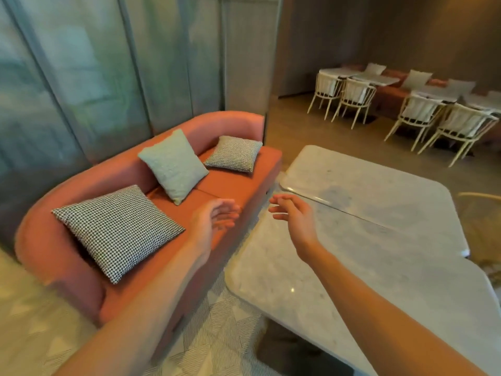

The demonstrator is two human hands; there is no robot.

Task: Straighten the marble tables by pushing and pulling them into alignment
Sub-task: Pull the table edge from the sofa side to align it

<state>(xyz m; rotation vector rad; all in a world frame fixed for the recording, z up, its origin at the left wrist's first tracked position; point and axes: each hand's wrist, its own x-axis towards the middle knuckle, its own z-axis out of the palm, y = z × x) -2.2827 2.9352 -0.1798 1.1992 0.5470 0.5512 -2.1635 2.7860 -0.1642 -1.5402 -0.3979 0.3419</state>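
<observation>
Both hands reach forward with fingers loosely spread, holding nothing: the left hand (217,218) over the edge of an orange sofa (222,183), the right hand (294,215) above the near marble tabletop (339,280). A second marble tabletop (379,185) lies just beyond, a narrow angled seam between them.

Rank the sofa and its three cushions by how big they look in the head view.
1. Sofa, by far the largest.
2. Near checked cushion.
3. Plain cushion.
4. Far checked cushion.
The near checked one sits closest to the camera, so the two checked cushions may truly be equal.
</observation>
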